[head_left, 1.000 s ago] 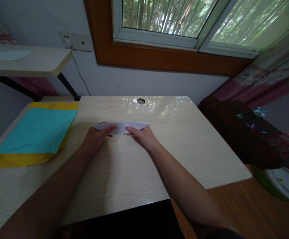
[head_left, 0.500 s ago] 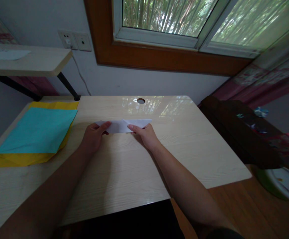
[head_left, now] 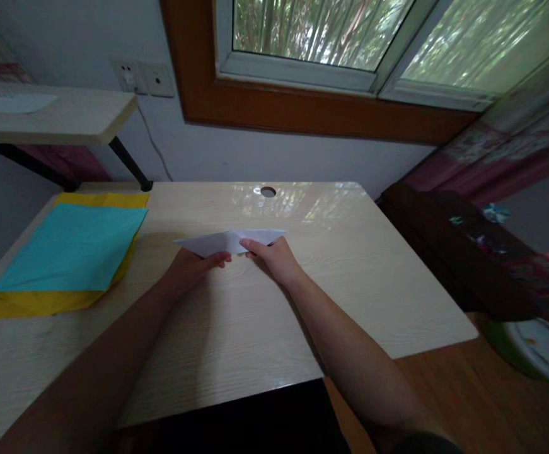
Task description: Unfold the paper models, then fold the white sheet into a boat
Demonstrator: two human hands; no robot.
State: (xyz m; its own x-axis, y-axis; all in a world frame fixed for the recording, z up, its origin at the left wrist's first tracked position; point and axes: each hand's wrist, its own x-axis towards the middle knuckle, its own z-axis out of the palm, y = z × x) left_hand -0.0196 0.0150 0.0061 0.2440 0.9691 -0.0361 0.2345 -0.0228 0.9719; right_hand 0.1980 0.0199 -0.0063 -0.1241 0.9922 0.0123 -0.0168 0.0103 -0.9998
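A folded strip of white paper point(head_left: 218, 242) is held just over the desk, long side across my view, with a crease near its middle. My right hand point(head_left: 271, 255) pinches its right half, thumb on the near face and fingers behind. Along the lower edge of the left half lies my left hand point(head_left: 198, 266), its thumb stretched toward the middle and its fingers curled close beneath. The left end of the strip sticks out past that hand. Part of the left fingers is hidden, so their exact hold is hard to see.
Turquoise sheets point(head_left: 70, 246) lie on a yellow sheet point(head_left: 42, 304) at the left of the pale wooden desk point(head_left: 373, 284). A raised shelf point(head_left: 80, 113) on black legs stands at the back left. A round cable hole point(head_left: 268, 192) is near the back edge.
My left hand has slid from the strip's left end down and right toward its middle. The left end now shows and dips slightly. My right hand has barely moved.
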